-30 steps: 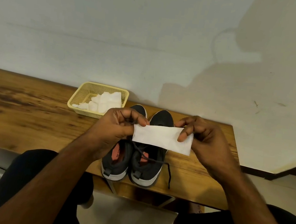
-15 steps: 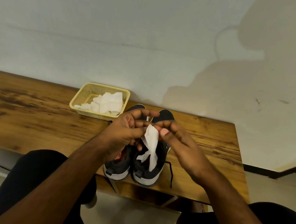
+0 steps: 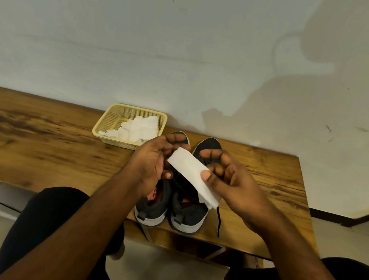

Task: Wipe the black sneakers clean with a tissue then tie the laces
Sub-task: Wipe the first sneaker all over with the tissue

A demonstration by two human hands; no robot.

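Observation:
Two black sneakers with grey soles stand side by side near the table's front edge, heels toward me: the left sneaker and the right sneaker. A loose black lace trails off the right one. Above them I hold a folded white tissue. My right hand pinches the tissue with thumb on top. My left hand holds its far end with curled fingers. Both hands hide the sneakers' middles.
A yellow plastic basket with several white tissues sits behind and left of the sneakers, against the wall. The wooden table stretches far left; its right end is near the sneakers. My knees are below the front edge.
The tissue was stretched wide between my hands, then hung bunched, and now lies folded into a narrower strip slanting down to the right. My hands moved closer together.

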